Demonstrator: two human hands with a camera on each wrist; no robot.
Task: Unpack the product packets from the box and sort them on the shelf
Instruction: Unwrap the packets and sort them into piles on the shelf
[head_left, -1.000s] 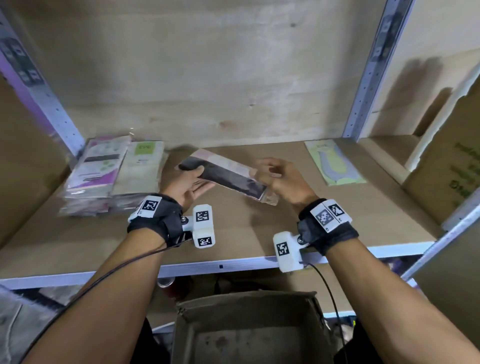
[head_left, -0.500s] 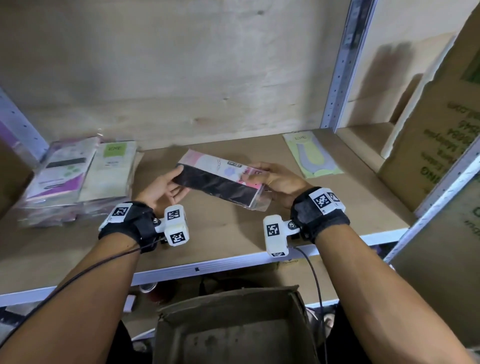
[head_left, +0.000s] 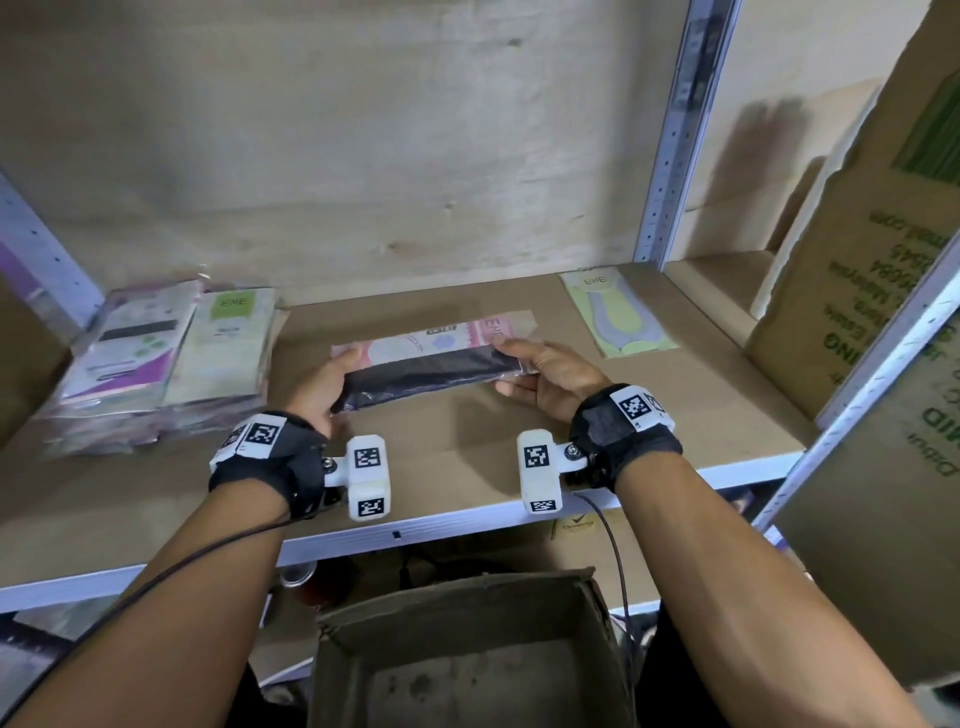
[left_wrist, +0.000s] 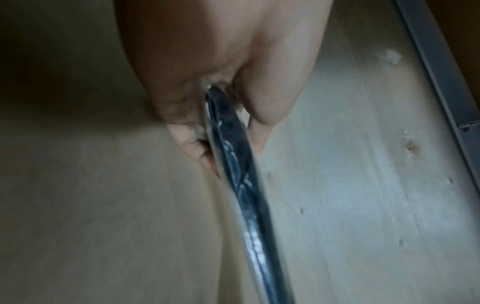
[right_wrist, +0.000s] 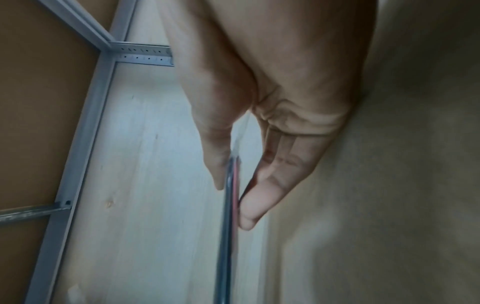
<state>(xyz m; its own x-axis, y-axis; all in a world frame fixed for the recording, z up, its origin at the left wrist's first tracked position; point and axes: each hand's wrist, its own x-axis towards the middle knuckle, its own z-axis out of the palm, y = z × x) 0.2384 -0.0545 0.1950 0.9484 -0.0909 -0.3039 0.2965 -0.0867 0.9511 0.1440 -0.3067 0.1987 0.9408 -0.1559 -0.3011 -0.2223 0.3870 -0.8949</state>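
A flat pink-and-black product packet (head_left: 431, 358) in clear plastic is held level just above the wooden shelf (head_left: 467, 457). My left hand (head_left: 324, 384) grips its left end, thumb on top; in the left wrist view the packet (left_wrist: 233, 164) shows edge-on between thumb and fingers (left_wrist: 262, 102). My right hand (head_left: 540, 376) pinches the right end; in the right wrist view the packet edge (right_wrist: 231, 195) sits between thumb and fingers (right_wrist: 265, 185). The open cardboard box (head_left: 467, 649) stands below the shelf edge, and the part of its floor in view is bare.
A stack of several packets (head_left: 156, 358) lies at the shelf's left. One light-green packet (head_left: 618, 317) lies at the back right. A metal upright (head_left: 675, 156) and a large printed carton (head_left: 883, 260) bound the right side. The shelf's white front rail (head_left: 415, 530) runs below my wrists.
Both hands have turned the packet from tilted to nearly level and parallel to the shelf front, and lowered it toward the shelf middle. The head view has shifted right.
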